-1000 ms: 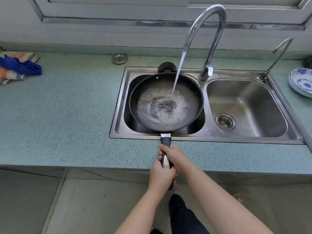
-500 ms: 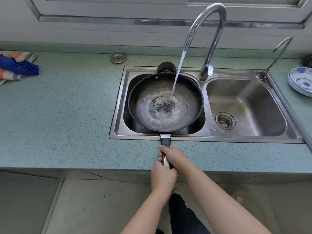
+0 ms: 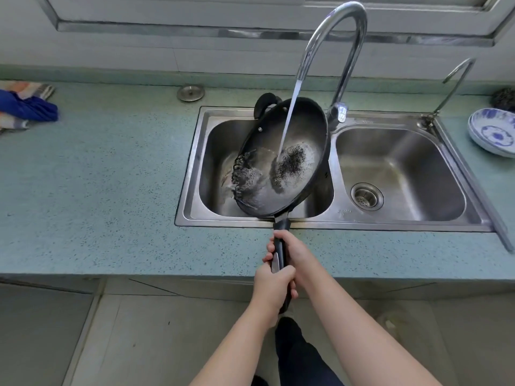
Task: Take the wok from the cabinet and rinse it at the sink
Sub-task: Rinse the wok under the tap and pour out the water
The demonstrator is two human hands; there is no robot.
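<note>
You are clenching both your left hand (image 3: 271, 288) and right hand (image 3: 296, 254) round the handle (image 3: 281, 227), holding the wok (image 3: 303, 129) tilted over the left basin of the sink (image 3: 192, 162) under the running faucet (image 3: 338, 45), so fetching is done and rinsing is seemingly nearing its end.
</note>
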